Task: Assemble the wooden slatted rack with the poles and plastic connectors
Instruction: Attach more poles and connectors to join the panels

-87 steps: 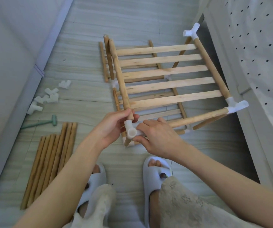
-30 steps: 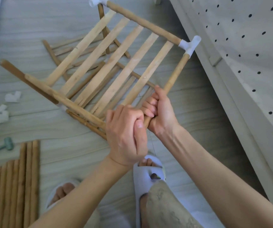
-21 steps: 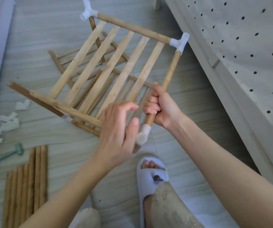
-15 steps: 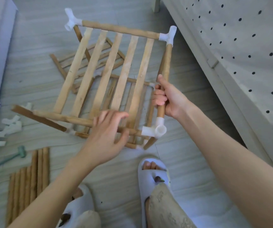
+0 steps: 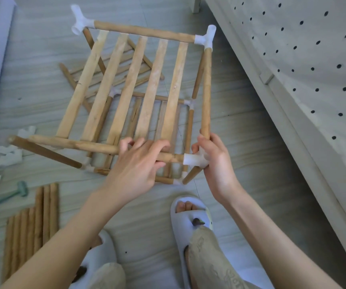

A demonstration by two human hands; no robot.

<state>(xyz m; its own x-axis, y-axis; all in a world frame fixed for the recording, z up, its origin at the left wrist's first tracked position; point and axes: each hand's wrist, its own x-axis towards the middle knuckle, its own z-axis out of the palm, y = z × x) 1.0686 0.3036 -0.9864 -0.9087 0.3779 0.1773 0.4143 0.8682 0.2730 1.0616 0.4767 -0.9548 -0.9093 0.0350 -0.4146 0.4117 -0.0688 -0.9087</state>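
The right hand (image 5: 217,161) grips the white corner connector (image 5: 194,159) of the rack (image 5: 134,88), which stands on the floor (image 5: 251,142), while the left hand (image 5: 135,165) rests on the near pole (image 5: 80,144) beside it, fingers loosely curled over the pole

I see the rack (image 5: 130,90): matt unvarnished wood, slats pale and slightly chalky. Connectors (image 5: 195,159) are smooth white plastic, faint sheen. Floor (image 5: 251,142) is matt grey wood-grain. Slippers (image 5: 188,215) look like soft matt foam.
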